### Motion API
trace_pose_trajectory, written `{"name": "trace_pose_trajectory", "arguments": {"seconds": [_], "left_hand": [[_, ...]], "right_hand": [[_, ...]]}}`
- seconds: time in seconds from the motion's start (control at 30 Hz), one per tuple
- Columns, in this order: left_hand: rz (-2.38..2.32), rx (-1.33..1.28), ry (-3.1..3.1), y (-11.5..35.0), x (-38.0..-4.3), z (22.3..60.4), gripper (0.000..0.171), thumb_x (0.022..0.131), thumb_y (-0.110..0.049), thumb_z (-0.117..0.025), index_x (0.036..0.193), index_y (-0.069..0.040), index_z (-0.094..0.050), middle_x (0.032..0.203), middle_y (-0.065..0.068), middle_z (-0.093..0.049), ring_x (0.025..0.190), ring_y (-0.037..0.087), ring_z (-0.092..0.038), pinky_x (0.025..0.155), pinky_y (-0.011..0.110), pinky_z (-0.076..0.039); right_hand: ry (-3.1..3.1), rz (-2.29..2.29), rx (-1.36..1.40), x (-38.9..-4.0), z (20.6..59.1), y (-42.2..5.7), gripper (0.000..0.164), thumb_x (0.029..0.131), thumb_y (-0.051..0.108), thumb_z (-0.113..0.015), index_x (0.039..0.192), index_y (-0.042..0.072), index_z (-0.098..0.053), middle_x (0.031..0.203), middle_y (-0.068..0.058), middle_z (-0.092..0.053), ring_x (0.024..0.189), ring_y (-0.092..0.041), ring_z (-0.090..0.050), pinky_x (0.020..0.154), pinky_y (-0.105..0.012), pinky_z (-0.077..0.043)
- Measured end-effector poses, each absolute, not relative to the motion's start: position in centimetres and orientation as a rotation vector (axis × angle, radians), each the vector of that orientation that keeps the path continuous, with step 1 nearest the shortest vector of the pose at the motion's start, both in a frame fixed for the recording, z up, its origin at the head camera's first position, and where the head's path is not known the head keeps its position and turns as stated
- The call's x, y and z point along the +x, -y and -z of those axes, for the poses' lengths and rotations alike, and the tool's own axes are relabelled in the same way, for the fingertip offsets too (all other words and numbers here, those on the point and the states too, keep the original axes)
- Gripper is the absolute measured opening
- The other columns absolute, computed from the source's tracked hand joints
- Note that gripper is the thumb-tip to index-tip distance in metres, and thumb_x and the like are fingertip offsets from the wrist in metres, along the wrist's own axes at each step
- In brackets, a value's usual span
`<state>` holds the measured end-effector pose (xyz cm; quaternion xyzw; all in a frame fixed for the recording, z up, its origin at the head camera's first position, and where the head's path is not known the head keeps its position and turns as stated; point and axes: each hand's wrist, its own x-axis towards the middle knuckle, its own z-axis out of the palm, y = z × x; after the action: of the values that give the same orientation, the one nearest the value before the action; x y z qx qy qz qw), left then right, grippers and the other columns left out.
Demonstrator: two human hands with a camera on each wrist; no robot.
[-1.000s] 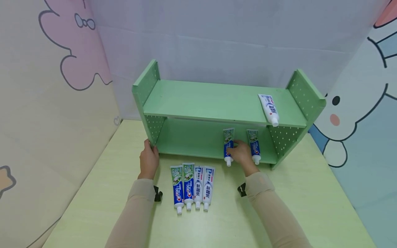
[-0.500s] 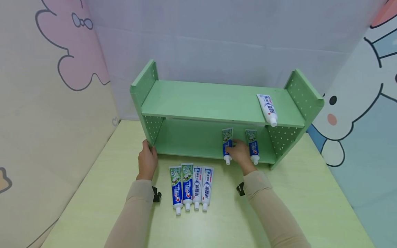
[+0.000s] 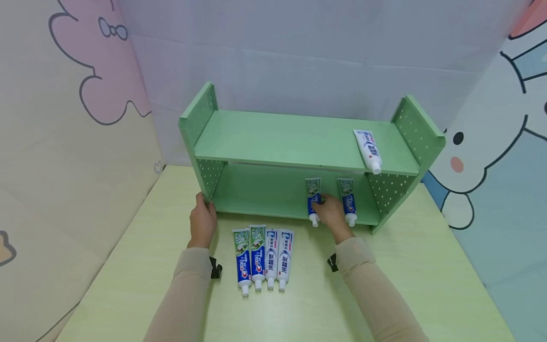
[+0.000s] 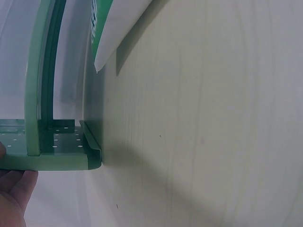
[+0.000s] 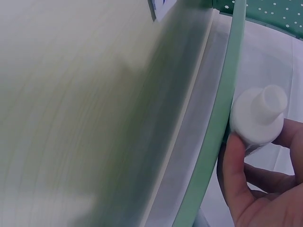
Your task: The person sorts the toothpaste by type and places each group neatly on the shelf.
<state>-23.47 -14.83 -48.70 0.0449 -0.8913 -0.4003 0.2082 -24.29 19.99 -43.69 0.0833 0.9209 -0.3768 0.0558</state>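
Note:
A green two-tier shelf (image 3: pixel 256 137) stands on the table. In the head view my left hand (image 3: pixel 203 222) grips the lower front edge of its left side panel; the left wrist view shows fingers (image 4: pixel 23 189) against that panel. My right hand (image 3: pixel 333 214) pinches a blue and green toothpaste tube (image 3: pixel 314 188) on the lower tier, cap toward me. Its white cap end (image 5: pixel 258 116) sticks out past the shelf's front edge in the right wrist view, thumb and fingers on either side. Right of it lies a matching toothpaste tube (image 3: pixel 347 192).
A white toothpaste tube (image 3: pixel 368 148) lies at the right of the upper tier, cap over the front edge. On the table (image 3: pixel 128 285) before the shelf, several tubes lie in a row: blue-green ones (image 3: pixel 242 259) at left, white ones (image 3: pixel 284 259) at right.
The head view has turned very slightly to the right. Both hands keep their holds, and the toothpaste tube in my right hand stays at nearly the same spot on the lower tier.

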Motion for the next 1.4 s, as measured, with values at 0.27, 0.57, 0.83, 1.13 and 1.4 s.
{"name": "trace_pose_trajectory", "arguments": {"seconds": [0.27,0.57,0.83,1.13,1.4], "left_hand": [[1.117,0.130,2.480,14.9,-23.4,48.7,0.036,0.102,-0.007,-0.047,0.135,0.004,-0.036,0.108,0.036,-0.060,0.091,0.049,-0.063,0.069,0.057,-0.049],[1.121,0.121,2.475,14.9,-23.5,48.8,0.036,0.102,-0.006,-0.047,0.135,0.003,-0.036,0.110,0.036,-0.060,0.092,0.048,-0.063,0.069,0.056,-0.049],[1.123,0.118,2.472,14.9,-23.6,48.9,0.036,0.102,-0.007,-0.048,0.135,0.003,-0.036,0.109,0.035,-0.060,0.092,0.048,-0.063,0.069,0.056,-0.049],[1.114,0.108,2.463,14.9,-23.7,49.1,0.036,0.102,-0.008,-0.048,0.135,0.003,-0.036,0.108,0.035,-0.060,0.090,0.048,-0.064,0.067,0.055,-0.049],[1.116,0.112,2.470,15.0,-23.7,49.1,0.036,0.102,-0.008,-0.048,0.135,0.002,-0.036,0.108,0.035,-0.060,0.089,0.048,-0.064,0.067,0.055,-0.049]], "right_hand": [[-2.803,1.151,0.232,-24.0,43.6,-20.1,0.056,0.099,0.024,-0.055,0.142,-0.009,-0.041,0.128,-0.028,-0.055,0.096,-0.035,-0.061,0.076,-0.046,-0.050],[-2.799,1.222,0.242,-23.6,44.0,-20.3,0.054,0.100,0.025,-0.053,0.141,-0.008,-0.042,0.120,-0.025,-0.058,0.088,-0.031,-0.061,0.072,-0.043,-0.049],[-2.811,1.234,0.246,-23.2,43.8,-20.5,0.051,0.101,0.026,-0.050,0.141,-0.005,-0.045,0.117,-0.020,-0.059,0.075,-0.024,-0.056,0.064,-0.038,-0.045],[-2.854,1.247,0.223,-22.6,43.9,-20.9,0.049,0.100,0.023,-0.051,0.139,-0.007,-0.047,0.123,-0.025,-0.058,0.104,-0.037,-0.058,0.080,-0.048,-0.048],[-2.894,1.285,0.194,-21.3,43.5,-20.7,0.046,0.097,0.018,-0.055,0.135,-0.009,-0.051,0.114,-0.024,-0.062,0.092,-0.034,-0.061,0.073,-0.044,-0.050]]}}
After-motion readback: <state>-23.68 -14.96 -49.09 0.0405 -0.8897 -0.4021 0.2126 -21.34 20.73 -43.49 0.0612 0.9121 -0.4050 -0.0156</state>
